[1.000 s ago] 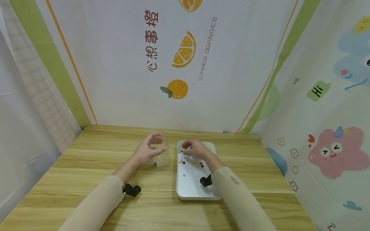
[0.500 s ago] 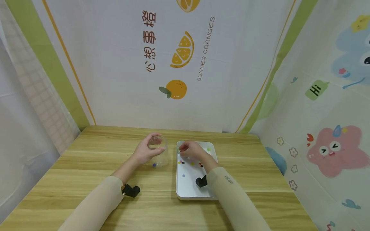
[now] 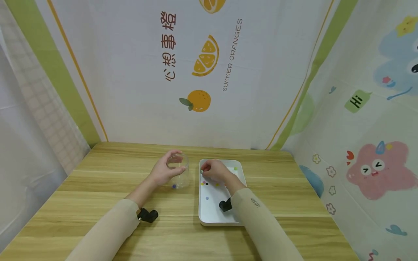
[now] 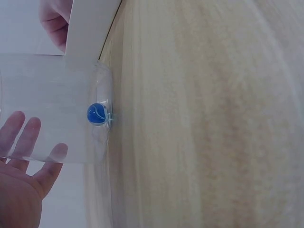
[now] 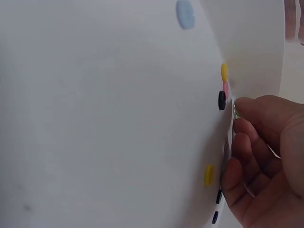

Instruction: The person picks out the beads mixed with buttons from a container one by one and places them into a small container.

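My left hand (image 3: 163, 172) grips a clear plastic cup (image 3: 183, 178), thumb on one side and fingers on the other, standing on the table. In the left wrist view a blue marble (image 4: 97, 113) lies at the cup's bottom. My right hand (image 3: 216, 170) is inside the white tray (image 3: 212, 214), at its left wall near the far corner. Its thumb and forefinger pinch a small greenish marble (image 5: 236, 112), mostly hidden by the fingertips. Close by lie a black button (image 5: 222, 100), a pink button (image 5: 225, 89) and a yellow button (image 5: 224, 72).
Elsewhere in the tray are a light blue button (image 5: 185, 14), another yellow button (image 5: 209, 175) and a green piece (image 3: 236, 168) in the far right corner. The wooden table (image 3: 176, 235) ends at a printed curtain (image 3: 147, 119) behind.
My right hand has moved left to the tray's far left corner, and its fingertips have closed on the small marble. The left hand and cup stay put.
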The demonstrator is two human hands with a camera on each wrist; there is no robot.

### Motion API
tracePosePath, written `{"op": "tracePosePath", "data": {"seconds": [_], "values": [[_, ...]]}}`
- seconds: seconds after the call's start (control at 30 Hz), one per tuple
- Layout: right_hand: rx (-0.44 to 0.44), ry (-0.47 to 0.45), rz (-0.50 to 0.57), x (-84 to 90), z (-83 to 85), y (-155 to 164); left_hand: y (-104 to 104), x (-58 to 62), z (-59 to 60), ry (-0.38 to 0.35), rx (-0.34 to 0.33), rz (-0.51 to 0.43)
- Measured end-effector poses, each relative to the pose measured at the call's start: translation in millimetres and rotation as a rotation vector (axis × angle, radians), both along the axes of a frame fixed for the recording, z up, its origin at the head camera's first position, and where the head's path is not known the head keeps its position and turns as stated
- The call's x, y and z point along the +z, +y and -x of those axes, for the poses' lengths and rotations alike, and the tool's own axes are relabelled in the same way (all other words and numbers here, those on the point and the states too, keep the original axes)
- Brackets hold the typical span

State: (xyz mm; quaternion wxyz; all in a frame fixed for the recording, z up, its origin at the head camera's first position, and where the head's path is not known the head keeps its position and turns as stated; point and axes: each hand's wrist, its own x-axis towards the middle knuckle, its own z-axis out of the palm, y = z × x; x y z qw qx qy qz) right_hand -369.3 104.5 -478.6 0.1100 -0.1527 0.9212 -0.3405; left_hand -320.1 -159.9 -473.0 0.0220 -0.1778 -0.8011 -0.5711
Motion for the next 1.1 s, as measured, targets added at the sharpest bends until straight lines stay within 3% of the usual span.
{"op": "tracePosePath", "data": {"seconds": [0.67, 0.9, 1.1], "values": [[0.01, 0.038, -0.046, 0.6, -4.4, -1.9, 0.2, 0.4, 0.0, -0.005, 0.003, 0.0], [-0.003, 0.048, 0.0, -3.6, -3.4, 1.5, -0.7, 0.1, 1.4, -0.005, 0.001, -0.013], [-0.025, 0.002, 0.058, -5.8, -1.7, 7.7, 0.2, 0.2, 1.1, -0.013, 0.009, -0.005]]}}
